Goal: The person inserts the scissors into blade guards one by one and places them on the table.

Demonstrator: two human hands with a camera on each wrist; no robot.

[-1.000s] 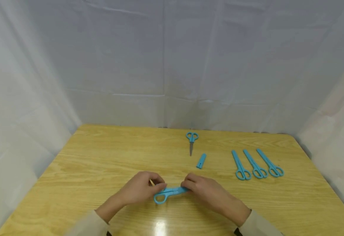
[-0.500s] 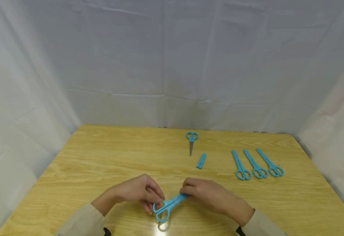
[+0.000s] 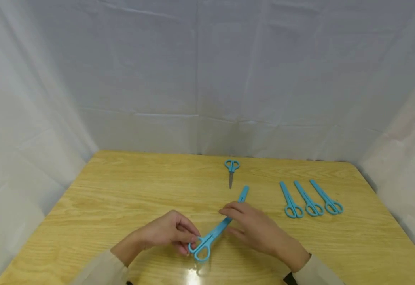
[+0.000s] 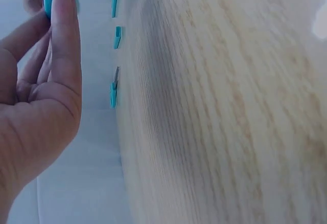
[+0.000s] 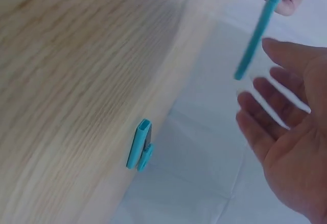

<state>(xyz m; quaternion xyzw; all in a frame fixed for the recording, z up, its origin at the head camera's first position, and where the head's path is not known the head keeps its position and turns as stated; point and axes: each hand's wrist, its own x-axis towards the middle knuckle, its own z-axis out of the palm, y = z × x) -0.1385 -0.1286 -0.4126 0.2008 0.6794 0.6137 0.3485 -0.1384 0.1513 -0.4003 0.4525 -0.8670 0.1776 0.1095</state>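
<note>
My left hand (image 3: pixel 168 231) pinches a light-blue pair of scissors (image 3: pixel 211 236) by a handle loop. A matching blue cap covers its blades, which slant up and away to the right above the table. The right hand (image 3: pixel 256 228) is beside the covered end, and in the right wrist view its fingers (image 5: pixel 260 109) are spread and apart from the scissors' tip (image 5: pixel 244 65). Beyond the right hand a loose blue blade cap (image 3: pixel 244 194) lies on the table, its near end partly hidden by the hand in the head view.
Farther back lies an uncapped pair of scissors (image 3: pixel 231 174), its blades pointing toward me. To the right, three capped pairs of scissors (image 3: pixel 307 200) lie side by side. The wooden table (image 3: pixel 139 178) ends at a pale sheet (image 3: pixel 157 99) behind and on both sides.
The scissors in my left hand have swung so the capped end points farther away. My right hand has let go of that end and spread its fingers. The things lying on the table have not moved.
</note>
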